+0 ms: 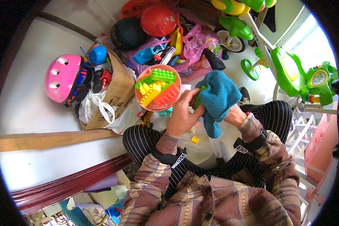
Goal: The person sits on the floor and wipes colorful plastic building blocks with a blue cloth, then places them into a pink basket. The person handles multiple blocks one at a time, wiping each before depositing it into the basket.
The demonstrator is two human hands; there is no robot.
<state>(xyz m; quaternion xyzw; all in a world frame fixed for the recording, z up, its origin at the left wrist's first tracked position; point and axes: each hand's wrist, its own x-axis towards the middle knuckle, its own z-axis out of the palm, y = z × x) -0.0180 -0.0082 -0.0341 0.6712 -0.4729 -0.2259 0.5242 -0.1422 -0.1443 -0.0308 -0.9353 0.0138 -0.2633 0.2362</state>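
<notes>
A green toy building brick (200, 97) is pinched in my left hand (183, 114), its far side covered by a blue-teal cloth (221, 94). The cloth drapes over my right hand (236, 115), hiding most of its fingers, and a corner hangs down below. Just left of the hands stands a round pink-orange tub (177, 74), filled with green, yellow and orange building bricks (166, 94). On the floor between my legs lies a small yellow brick (195, 139).
A cardboard box (120, 84) of toys and a pink helmet (63, 79) stand left. Ahead, a pink plastic bag (197, 38) holds toys beside a red ball (158, 21). A green-and-white child's tricycle (288, 67) and a pink-white rack (305, 141) are on the right.
</notes>
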